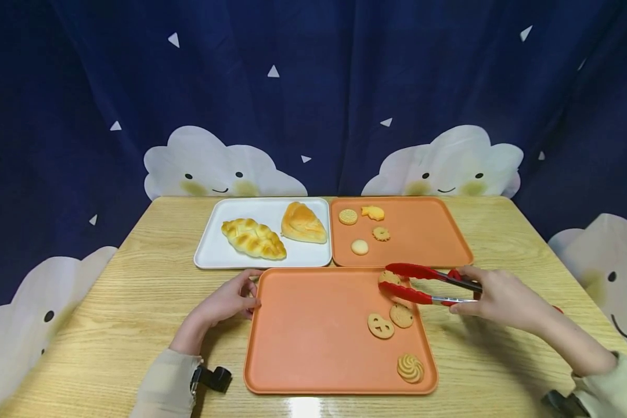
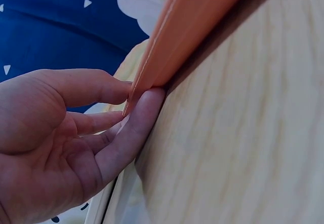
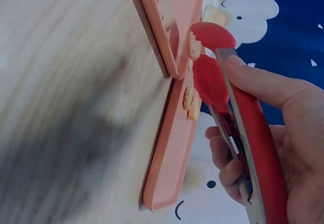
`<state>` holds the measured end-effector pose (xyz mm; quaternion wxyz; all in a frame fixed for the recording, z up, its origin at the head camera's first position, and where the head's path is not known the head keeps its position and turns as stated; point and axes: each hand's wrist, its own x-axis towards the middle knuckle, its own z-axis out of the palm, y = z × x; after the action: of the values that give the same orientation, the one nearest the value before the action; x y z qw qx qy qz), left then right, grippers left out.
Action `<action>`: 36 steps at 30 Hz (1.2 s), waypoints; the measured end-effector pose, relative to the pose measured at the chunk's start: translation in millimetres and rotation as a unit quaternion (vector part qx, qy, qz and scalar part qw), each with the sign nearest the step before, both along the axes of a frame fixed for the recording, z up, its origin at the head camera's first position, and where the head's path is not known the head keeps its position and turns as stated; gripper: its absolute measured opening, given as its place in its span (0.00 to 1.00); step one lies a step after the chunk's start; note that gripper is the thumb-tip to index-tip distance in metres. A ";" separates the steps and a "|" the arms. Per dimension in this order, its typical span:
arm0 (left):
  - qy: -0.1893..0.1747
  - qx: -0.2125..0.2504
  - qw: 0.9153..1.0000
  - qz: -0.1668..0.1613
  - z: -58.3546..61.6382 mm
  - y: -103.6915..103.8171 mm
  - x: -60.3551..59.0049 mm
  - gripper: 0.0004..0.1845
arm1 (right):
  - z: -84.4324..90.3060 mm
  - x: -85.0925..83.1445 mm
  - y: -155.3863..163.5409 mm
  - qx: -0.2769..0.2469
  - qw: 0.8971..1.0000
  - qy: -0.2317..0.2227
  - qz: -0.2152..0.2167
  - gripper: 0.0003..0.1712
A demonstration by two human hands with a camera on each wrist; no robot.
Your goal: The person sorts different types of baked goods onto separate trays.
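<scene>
My right hand (image 1: 501, 297) grips red tongs (image 1: 423, 284) whose tips close round a cookie (image 1: 391, 278) at the far right corner of the near orange tray (image 1: 303, 325). Three more cookies (image 1: 380, 325) lie along that tray's right side. In the right wrist view the tongs (image 3: 238, 117) reach over the tray's edge (image 3: 172, 143). My left hand (image 1: 224, 302) holds the near tray's left rim, fingertips (image 2: 147, 100) pinching the edge (image 2: 167, 57).
Behind stand a white tray (image 1: 214, 247) with two bread loaves (image 1: 253, 238) and a second orange tray (image 1: 428, 232) with several small cookies (image 1: 359, 247). The wooden table (image 1: 136, 302) is backed by a dark blue cloud curtain.
</scene>
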<state>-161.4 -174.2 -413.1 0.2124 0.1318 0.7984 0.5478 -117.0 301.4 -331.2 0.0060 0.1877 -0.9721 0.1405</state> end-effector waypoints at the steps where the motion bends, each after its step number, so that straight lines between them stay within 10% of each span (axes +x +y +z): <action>1: 0.000 0.000 1.000 -0.001 -0.2 0.1 0.0 0.33 | 1.0 -2.0 1.3 -0.002 1.000 0.001 -0.001 0.38; 20: 0.001 0.003 1.000 -0.003 -1.3 0.0 -0.7 0.32 | -14.7 -52.6 15.6 -0.008 0.998 -0.002 -0.066 0.31; 36: -0.002 0.005 1.000 -0.007 -1.4 -1.2 -1.6 0.33 | -19.9 -56.7 22.6 -0.014 0.996 -0.029 -0.078 0.36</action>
<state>-163.1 -175.4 -414.5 0.2169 0.1378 0.7942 0.5507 -173.7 324.0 -351.0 -0.0082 0.1068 -0.9815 0.1585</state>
